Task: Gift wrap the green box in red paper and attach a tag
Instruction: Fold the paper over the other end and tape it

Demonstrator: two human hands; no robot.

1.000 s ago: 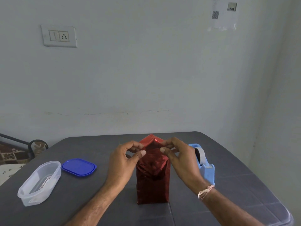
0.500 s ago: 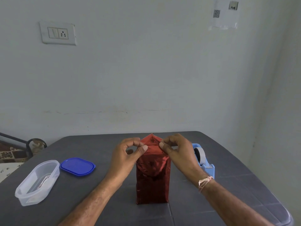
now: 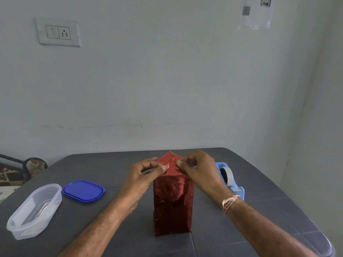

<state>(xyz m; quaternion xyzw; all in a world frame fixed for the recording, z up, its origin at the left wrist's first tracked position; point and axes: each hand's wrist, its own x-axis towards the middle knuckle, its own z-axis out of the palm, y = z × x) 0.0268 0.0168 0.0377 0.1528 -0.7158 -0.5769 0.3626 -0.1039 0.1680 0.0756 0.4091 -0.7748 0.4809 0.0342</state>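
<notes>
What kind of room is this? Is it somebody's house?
Probably a room in a home, though that's a guess: a grey table against a bare wall, a switch-and-socket plate, and patterned furniture at the left edge. The left hand and right hand pinch red paper.

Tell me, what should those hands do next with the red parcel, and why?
Probably fold the paper flap down flat onto the red-wrapped box. The left hand and right hand each pinch one side of it, it stands up in a point, and a tape dispenser stands just beside the right hand.
</notes>
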